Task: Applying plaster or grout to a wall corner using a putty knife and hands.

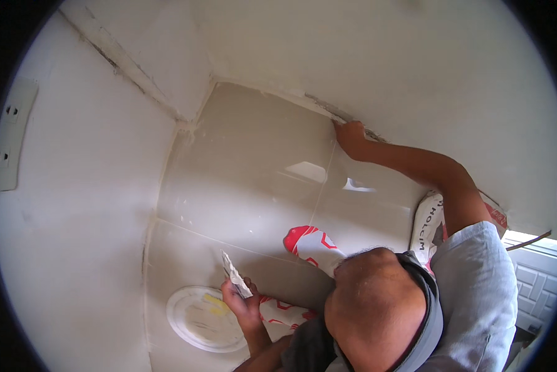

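My left hand (pixel 240 297), low in the view, is closed around a flat putty knife (pixel 236 276) whose blade carries a thick ridge of white putty. Reaching far forward, my right arm ends at the foot of the wall, where my right hand (pixel 351 137) is curled against the joint between wall and floor tiles. Whatever its fingers hold is hidden or too small to make out. Along that joint runs a rough grey gap (pixel 329 106), partly covered by the right hand. A round white lid or shallow pail (pixel 178 319) with a yellow smear lies beside my left hand.
Beige floor tiles (pixel 247 155) meet white walls in a corner. My white-and-red socked foot (pixel 315 245) rests on them. A white-and-red paper sack (pixel 426 226) leans by the right wall. An outlet plate (pixel 13 136) is on the left wall, and white crumbs dot the floor.
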{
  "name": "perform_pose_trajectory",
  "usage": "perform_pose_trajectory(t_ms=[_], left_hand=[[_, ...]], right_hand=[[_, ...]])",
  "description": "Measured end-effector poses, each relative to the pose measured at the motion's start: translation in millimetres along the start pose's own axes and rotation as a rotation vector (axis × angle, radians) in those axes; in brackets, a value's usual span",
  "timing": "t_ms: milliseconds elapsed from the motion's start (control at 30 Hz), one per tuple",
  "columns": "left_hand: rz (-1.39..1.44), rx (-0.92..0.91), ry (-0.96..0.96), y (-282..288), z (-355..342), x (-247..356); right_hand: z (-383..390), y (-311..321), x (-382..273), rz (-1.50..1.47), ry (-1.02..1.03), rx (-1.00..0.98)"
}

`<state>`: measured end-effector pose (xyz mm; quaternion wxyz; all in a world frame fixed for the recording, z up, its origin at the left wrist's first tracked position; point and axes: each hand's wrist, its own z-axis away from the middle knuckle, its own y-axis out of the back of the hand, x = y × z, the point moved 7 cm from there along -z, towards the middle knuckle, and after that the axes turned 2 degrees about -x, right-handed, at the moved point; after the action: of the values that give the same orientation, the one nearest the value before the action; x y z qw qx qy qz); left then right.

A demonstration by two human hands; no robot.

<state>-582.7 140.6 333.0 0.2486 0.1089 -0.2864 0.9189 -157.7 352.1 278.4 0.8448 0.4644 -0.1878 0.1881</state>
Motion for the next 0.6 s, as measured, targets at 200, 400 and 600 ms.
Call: perform_pose_trajectory(t_ms=[200, 400, 600], left_hand=[[-0.078, 0.042, 0.02, 0.3, -14.1, -17.4], [-0.091, 0.007, 0.11, -24.0, -11.1, -36.6], [-0.115, -0.028, 0.179, -20.8, -5.0, -36.5]], right_hand=[[111.3, 86.7, -79.4, -0.463, 0.638, -0.099], [216.3, 160.8, -155.2, -1.101, 1.199, -0.068], [209.6, 149.2, -149.9, -0.831, 1.22, 0.188]])
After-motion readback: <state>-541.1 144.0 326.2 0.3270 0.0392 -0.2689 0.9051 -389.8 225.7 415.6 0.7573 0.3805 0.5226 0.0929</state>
